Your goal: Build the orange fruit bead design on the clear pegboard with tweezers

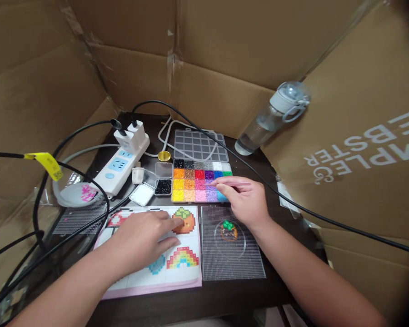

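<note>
My left hand (143, 238) lies flat on a printed pattern sheet (187, 272), with the forefinger pointing at the orange fruit picture (186, 221). My right hand (246, 199) pinches thin pink tweezers (225, 184) whose tip reaches over the purple and pink cells of a multi-coloured bead tray (191, 179). To the right of the sheet sits a clear pegboard (231, 263) carrying a small partly built bead figure with a green top (228, 230).
The tray's clear lid (199, 144) lies open behind it. Small boxes of black (163, 186) and white beads (142, 194), a white power strip (124, 163), black cables (327, 220), a water bottle (269, 119) and a second pegboard (78, 218) sit around. Cardboard walls (225, 54) enclose the table.
</note>
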Demonstrator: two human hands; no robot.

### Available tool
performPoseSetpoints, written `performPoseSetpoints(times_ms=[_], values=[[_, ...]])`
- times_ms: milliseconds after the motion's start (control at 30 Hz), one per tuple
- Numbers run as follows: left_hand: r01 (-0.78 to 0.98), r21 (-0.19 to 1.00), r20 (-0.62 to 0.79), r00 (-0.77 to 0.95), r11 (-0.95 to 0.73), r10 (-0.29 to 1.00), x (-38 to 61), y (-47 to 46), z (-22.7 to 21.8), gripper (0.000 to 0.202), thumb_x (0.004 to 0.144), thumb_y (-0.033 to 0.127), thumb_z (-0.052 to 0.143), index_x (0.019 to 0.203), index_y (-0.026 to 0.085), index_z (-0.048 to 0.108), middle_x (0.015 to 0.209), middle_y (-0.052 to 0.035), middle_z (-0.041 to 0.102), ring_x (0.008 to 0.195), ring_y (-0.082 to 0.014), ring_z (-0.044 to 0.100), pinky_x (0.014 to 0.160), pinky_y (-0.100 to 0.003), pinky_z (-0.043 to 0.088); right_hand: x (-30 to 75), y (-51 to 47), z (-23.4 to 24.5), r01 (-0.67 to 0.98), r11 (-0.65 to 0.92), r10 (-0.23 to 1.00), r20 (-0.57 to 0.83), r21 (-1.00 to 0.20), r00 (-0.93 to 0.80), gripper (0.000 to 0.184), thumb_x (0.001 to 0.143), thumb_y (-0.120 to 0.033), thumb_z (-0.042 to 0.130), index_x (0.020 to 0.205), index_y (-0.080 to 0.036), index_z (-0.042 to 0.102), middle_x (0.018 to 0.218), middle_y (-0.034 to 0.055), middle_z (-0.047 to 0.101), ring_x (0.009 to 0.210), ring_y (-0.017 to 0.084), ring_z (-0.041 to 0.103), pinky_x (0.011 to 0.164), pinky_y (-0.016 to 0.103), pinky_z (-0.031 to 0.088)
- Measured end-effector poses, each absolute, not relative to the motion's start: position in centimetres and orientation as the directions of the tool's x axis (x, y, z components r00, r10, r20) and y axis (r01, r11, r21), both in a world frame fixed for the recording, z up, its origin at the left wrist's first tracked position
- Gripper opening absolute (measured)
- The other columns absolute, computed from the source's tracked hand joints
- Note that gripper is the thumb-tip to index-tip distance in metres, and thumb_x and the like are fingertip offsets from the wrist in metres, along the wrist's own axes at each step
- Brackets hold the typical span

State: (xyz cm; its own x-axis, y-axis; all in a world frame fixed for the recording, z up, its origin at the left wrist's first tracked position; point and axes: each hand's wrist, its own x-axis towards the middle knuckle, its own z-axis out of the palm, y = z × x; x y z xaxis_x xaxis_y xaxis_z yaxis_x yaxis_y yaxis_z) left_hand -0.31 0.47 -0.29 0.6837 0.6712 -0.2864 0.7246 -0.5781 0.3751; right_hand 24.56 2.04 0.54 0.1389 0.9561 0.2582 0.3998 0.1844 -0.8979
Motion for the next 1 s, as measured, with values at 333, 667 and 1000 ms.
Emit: performPoseSetpoints(times_ms=[333, 667, 1000], values=[[0.714, 0.381, -0.225, 0.687, -0.587, 0.691, -0.8, 0.5, -1.7, 0.033, 0.094, 0.042, 0.049, 0.120, 0.036, 0.068, 0.112, -0.0047, 0.073, 0.101, -0.0288, 0.069, 0.082, -0.040, 0.053, 29.3, -5.8, -0.5, 0.416, 0.130, 0.936, 0.250, -0.900, 0.249, 0.012, 0.082, -0.018, 0.071, 0.078, -0.024, 0.080, 0.081, 0.0025, 0.079, 0.076, 0.017, 0.075, 0.075, 0.027, 0.062], [0.717, 0.371, -0.240, 0.688, -0.591, 0.685, -0.8, 0.7, -1.9, 0.038, 0.094, 0.045, 0.048, 0.126, 0.035, 0.065, 0.110, -0.0038, 0.072, 0.098, -0.0274, 0.069, 0.083, -0.040, 0.053, 30.2, -10.5, -2.9, 0.480, 0.113, 0.923, 0.271, -0.870, 0.273, 0.020, 0.080, -0.010, 0.069, 0.079, -0.026, 0.081, 0.078, 0.0017, 0.078, 0.072, 0.017, 0.074, 0.071, 0.028, 0.063], [0.718, 0.375, -0.245, 0.686, -0.586, 0.685, -0.8, 0.7, -1.9, 0.039, 0.094, 0.046, 0.048, 0.127, 0.034, 0.065, 0.107, -0.0043, 0.072, 0.095, -0.0271, 0.070, 0.080, -0.040, 0.052, 30.3, -10.7, -3.3, 0.506, 0.121, 0.925, 0.282, -0.854, 0.255, 0.021, 0.082, -0.009, 0.068, 0.082, -0.026, 0.080, 0.080, 0.0012, 0.078, 0.074, 0.015, 0.074, 0.072, 0.026, 0.062]])
